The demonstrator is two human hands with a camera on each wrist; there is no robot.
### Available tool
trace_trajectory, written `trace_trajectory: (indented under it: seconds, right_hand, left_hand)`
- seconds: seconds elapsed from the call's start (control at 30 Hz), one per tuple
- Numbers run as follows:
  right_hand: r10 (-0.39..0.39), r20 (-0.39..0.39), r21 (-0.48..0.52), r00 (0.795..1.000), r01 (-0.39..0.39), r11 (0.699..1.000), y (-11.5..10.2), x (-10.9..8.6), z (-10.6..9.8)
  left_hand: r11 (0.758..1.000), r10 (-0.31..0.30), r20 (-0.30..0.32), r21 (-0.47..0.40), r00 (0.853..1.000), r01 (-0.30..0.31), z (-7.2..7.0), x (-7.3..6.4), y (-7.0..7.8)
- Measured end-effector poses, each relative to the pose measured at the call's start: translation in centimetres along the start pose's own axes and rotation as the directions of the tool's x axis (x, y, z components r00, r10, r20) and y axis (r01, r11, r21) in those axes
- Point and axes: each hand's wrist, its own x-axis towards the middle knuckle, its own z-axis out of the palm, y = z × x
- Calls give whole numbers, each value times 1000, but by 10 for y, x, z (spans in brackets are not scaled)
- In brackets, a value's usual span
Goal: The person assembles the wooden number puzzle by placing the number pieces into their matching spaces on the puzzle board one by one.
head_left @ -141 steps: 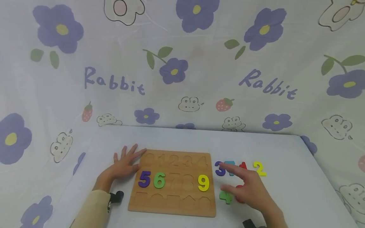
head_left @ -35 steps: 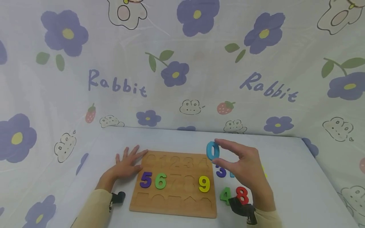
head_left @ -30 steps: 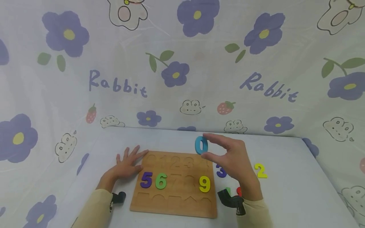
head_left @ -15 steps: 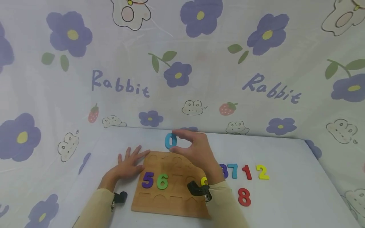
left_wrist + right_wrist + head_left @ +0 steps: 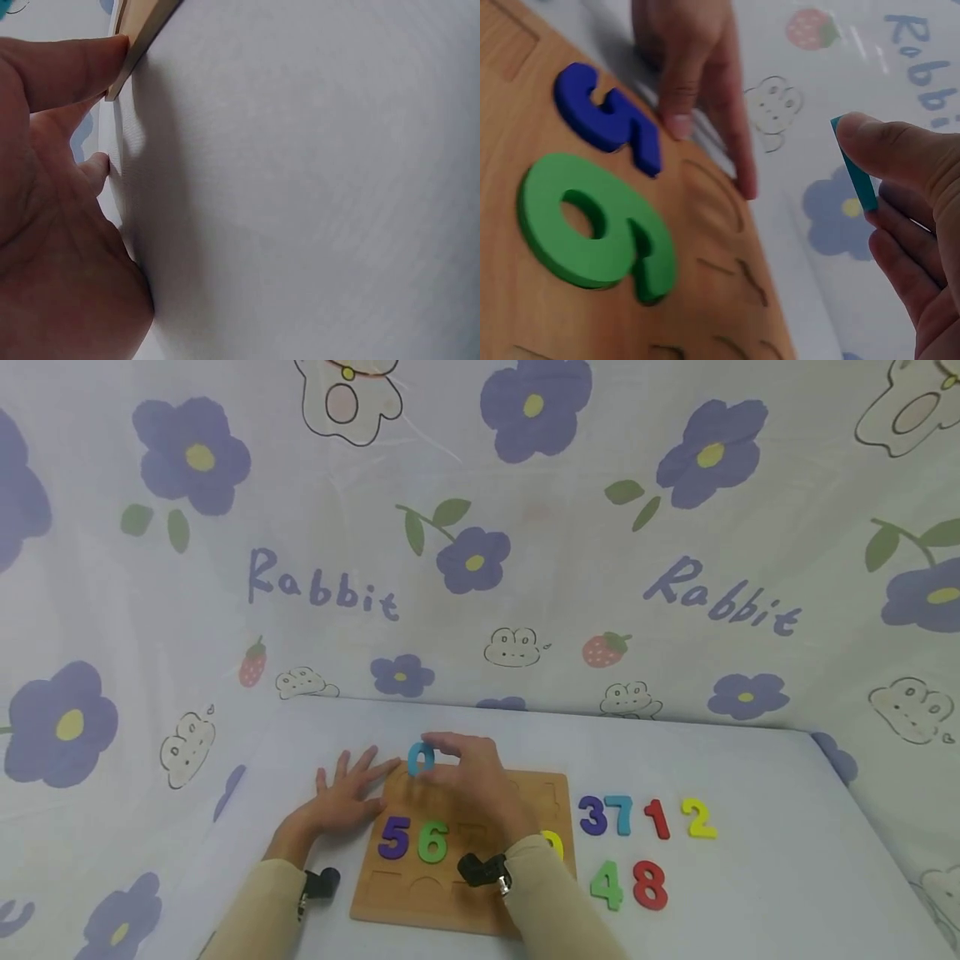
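My right hand (image 5: 472, 772) pinches a blue number 0 (image 5: 421, 759) between thumb and fingers, just above the top left corner of the wooden number board (image 5: 405, 902). In the right wrist view the blue 0 (image 5: 855, 169) shows edge-on, raised off the board. With fingers spread, my left hand (image 5: 347, 800) rests at the board's left edge, thumb and index finger touching it. A purple 5 (image 5: 394, 838) and a green 6 (image 5: 432, 842) sit in the middle row. A yellow 9 (image 5: 553, 843) is partly hidden behind my right wrist.
Right of the board on the white table (image 5: 780, 860) lie a purple 3 (image 5: 593, 816), blue 7 (image 5: 619, 814), red 1 (image 5: 657, 819), yellow 2 (image 5: 698, 819), green 4 (image 5: 607, 885) and red 8 (image 5: 649, 885). A printed cloth (image 5: 450, 468) hangs behind the table.
My right hand has picked up the blue 0 from the right side, carried it left across the board and lowered it toward the top left corner. The left hand has stayed at the edge.
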Motion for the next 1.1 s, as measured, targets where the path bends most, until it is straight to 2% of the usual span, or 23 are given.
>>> trace_trajectory:
  seconds: [0.07,0.33,0.67,0.9,1.1]
  right_hand:
    - [40,25,-9,999,-39,999,2,-1,7]
    - [101,77,-96,992,-93,991,12,2,33]
    - [87,70,-206,994,-71,976,23,7,54]
    - [92,90,-233,992,-69,970,16,7,59]
    - [52,78,-220,996,-34,975,21,6,59]
  left_hand:
    - [1000,-1,-1,3,1000,1,0,0,0]
    - [999,-16,8,35,1000,15,1,0,0]
    - [999,-21,0,26,1000,21,3,2,-2]
    - [1000,-14,-3,18,1000,14,0,0,0]
    - [1000,-5,-7,21,1000,6,0,1,-1]
